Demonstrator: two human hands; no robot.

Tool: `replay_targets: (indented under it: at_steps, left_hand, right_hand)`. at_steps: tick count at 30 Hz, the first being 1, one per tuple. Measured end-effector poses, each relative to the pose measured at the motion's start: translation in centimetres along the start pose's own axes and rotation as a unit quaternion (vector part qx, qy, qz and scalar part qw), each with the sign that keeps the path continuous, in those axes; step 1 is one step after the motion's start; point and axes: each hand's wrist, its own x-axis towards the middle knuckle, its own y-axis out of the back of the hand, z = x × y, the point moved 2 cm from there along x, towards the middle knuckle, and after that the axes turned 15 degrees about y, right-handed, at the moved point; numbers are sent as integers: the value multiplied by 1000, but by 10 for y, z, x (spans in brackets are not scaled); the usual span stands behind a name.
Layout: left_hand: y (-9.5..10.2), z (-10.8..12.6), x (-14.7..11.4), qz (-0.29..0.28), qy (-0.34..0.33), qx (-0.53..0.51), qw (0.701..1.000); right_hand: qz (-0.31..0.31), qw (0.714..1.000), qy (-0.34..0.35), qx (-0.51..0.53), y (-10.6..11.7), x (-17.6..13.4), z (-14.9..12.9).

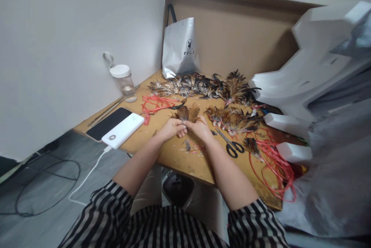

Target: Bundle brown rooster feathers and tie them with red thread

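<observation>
Over the middle of the wooden table (174, 155), my left hand (173, 129) and my right hand (199, 128) meet, fingertips pinched together. Between them they hold a small bunch of brown feathers (188, 112), fanned out away from me; its base is hidden by my fingers. Right of my right hand lies a pair of black-handled scissors (231, 143). Just beyond it is a row of brown feather bunches (233, 118). A larger heap of dark and brown feathers (199, 85) stretches along the back. Feather scraps (188, 145) lie below my hands.
Red plastic strands lie at the left (159, 103) and in a tangle at the right (272, 159). A phone (111, 122), a white power bank (123, 130) with cable, and a lidded cup (124, 83) stand left. Behind are a silver bag (181, 48) and white foam (307, 66).
</observation>
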Motion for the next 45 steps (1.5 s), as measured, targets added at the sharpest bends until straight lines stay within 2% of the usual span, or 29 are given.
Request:
replay_targets:
  at_steps: [3,6,10,14,18,21,24,28,31,34,37,41,45]
  left_hand:
    - [3,2,-1,27,-5,-37,999]
    - [5,5,-2,45,-2,-91,995]
    - [5,7,-3,38,9,-112,993]
    - [3,6,-3,22,9,-99,995]
    - [2,6,-3,38,-8,-94,995]
    - [3,7,-3,52,-21,-92,994]
    - [5,6,-2,55,-10,-119,991]
    - [11,3,0,43,10,-216,975]
    - [14,1,2,27,22,-261,965]
    - [13,0,2,6,16,-277,961]
    - [12,1,1,-8,15,-287,958]
    - [8,2,-1,-20,28,-290,957]
    - [5,3,-3,-28,26,-286,957]
  right_hand:
    - [19,1000,-3,16,4,2,0]
    - [46,997,-35,46,8,4,6]
    - [71,993,-61,78,6,4,13]
    - [105,991,-36,81,-1,4,14]
    - [158,985,-15,64,-7,4,15]
    - [170,984,-3,57,-10,5,18]
    - [159,986,11,58,-12,5,23]
    - [113,992,52,16,-11,3,22]
    - [83,986,101,-106,-10,-1,12]
    - [41,960,146,-234,-13,-4,-2]
    - [10,938,154,-311,-15,-5,-9]
    - [12,921,147,-362,-17,-4,-9]
    - [30,921,142,-361,-17,-5,-8]
